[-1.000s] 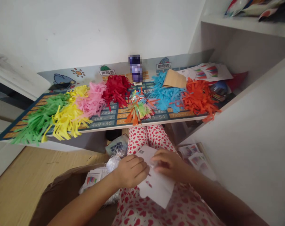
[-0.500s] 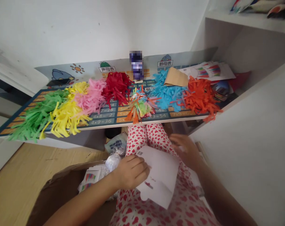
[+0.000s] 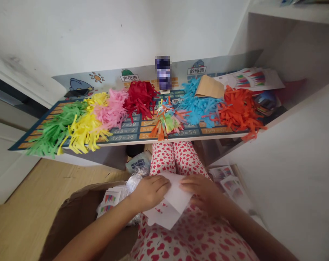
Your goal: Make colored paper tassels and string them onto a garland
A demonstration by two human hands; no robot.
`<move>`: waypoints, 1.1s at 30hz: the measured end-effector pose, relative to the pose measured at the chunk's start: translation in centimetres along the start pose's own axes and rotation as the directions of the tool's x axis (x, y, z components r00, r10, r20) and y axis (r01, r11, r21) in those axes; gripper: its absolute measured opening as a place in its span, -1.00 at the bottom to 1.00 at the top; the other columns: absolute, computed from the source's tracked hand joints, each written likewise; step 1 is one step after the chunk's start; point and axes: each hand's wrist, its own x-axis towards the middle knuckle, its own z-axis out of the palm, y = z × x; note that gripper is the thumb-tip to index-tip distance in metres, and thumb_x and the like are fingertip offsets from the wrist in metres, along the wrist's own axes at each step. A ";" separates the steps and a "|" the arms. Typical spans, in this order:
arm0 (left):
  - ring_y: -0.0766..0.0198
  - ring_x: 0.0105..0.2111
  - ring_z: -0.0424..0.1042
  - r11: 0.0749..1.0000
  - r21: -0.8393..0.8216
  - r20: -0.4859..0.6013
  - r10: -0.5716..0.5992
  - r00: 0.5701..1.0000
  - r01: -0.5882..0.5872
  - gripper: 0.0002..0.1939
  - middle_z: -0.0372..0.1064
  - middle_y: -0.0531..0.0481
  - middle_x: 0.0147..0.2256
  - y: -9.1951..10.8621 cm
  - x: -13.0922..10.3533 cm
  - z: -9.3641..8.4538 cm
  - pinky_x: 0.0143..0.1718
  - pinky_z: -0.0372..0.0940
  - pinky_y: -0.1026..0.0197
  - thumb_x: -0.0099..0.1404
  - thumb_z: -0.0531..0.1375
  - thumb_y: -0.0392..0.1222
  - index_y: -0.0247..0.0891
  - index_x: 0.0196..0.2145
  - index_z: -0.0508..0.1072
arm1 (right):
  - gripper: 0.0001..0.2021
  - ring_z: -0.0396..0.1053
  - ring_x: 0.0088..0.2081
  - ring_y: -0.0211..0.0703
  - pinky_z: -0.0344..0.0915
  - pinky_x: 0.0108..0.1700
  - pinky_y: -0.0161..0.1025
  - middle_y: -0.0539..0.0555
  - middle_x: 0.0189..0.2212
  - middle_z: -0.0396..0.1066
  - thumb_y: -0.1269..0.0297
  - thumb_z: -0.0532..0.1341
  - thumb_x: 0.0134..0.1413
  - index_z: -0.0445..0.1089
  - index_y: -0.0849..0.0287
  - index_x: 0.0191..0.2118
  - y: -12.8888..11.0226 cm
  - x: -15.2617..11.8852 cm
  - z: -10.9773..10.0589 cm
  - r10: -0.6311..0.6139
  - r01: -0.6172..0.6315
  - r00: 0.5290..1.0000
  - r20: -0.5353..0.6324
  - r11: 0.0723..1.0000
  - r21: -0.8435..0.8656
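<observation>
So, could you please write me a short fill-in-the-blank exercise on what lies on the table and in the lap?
The pink bunch lies between the red bunch and the ____ one.
The brown paper rests on a fringed bunch that is ____ in colour.
The sheet under the left hand and right hand is mostly ____.
The trousers are printed with small red ____.

Missing words: yellow; blue; white; hearts
</observation>
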 end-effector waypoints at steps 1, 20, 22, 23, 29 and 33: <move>0.19 -0.28 0.53 1.000 -0.002 -0.007 -0.014 1.000 0.014 -0.78 0.53 -0.18 -0.27 -0.1 -0.4 -0.2 -0.29 0.47 0.17 0.40 0.00 -0.35 -0.38 -0.13 0.42 | -0.71 0.45 -0.01 -0.09 0.37 0.03 -0.10 0.17 -0.07 0.53 0.18 0.16 0.29 0.41 0.13 0.06 0.1 0.1 0.2 -0.015 0.013 0.999 -0.032 0.999 -0.047; 0.20 -0.31 0.55 0.987 0.089 -0.056 -0.125 0.991 0.130 -0.81 0.56 -0.16 -0.32 -0.1 -3.7 -3.4 -0.30 0.49 0.20 0.42 0.03 -0.33 -0.36 -0.17 0.45 | -0.85 0.50 -0.29 -0.22 0.44 -0.25 -0.23 0.07 -0.27 0.58 0.41 0.17 0.25 0.43 0.19 -0.10 -2.0 1.1 0.8 -0.199 0.197 0.980 -0.014 0.976 -0.092; 0.20 -0.29 0.55 0.987 0.118 -0.090 -0.100 0.991 0.110 -0.81 0.55 -0.16 -0.32 0.0 -3.6 -3.4 -0.29 0.48 0.20 0.42 0.03 -0.35 -0.36 -0.19 0.46 | -0.83 0.49 -0.28 -0.20 0.44 -0.23 -0.21 0.06 -0.27 0.58 0.43 0.21 0.22 0.43 0.19 -0.08 -1.9 1.0 0.8 -0.214 0.214 0.977 0.014 0.973 -0.091; 0.19 -0.28 0.54 0.987 0.127 -0.106 -0.085 0.991 0.098 -0.80 0.55 -0.16 -0.32 0.1 -3.5 -3.4 -0.27 0.48 0.19 0.41 0.03 -0.36 -0.36 -0.20 0.46 | -0.81 0.49 -0.28 -0.20 0.45 -0.22 -0.20 0.05 -0.27 0.58 0.44 0.22 0.20 0.43 0.18 -0.07 -1.9 1.1 0.7 -0.228 0.229 0.973 0.021 0.969 -0.091; 0.19 -0.27 0.52 0.992 0.117 -0.229 -0.024 0.973 0.052 -0.80 0.54 -0.13 -0.37 0.5 -3.3 -3.7 -0.27 0.46 0.19 0.40 0.04 -0.37 -0.38 -0.25 0.48 | -0.81 0.47 -0.32 -0.24 0.46 -0.26 -0.26 0.02 -0.30 0.59 0.43 0.27 0.17 0.44 0.19 -0.09 -2.5 1.3 -0.4 -0.293 0.289 0.956 -0.030 0.953 -0.096; 0.20 -0.29 0.51 0.996 0.081 -0.280 0.003 0.960 0.021 -0.79 0.52 -0.11 -0.39 1.0 -3.8 -4.0 -0.30 0.47 0.18 0.37 0.06 -0.39 -0.36 -0.25 0.51 | -0.86 0.49 -0.32 -0.23 0.48 -0.26 -0.26 0.01 -0.31 0.60 0.41 0.23 0.23 0.50 0.13 -0.13 -3.2 0.5 -0.4 -0.220 0.215 0.974 -0.048 0.972 -0.091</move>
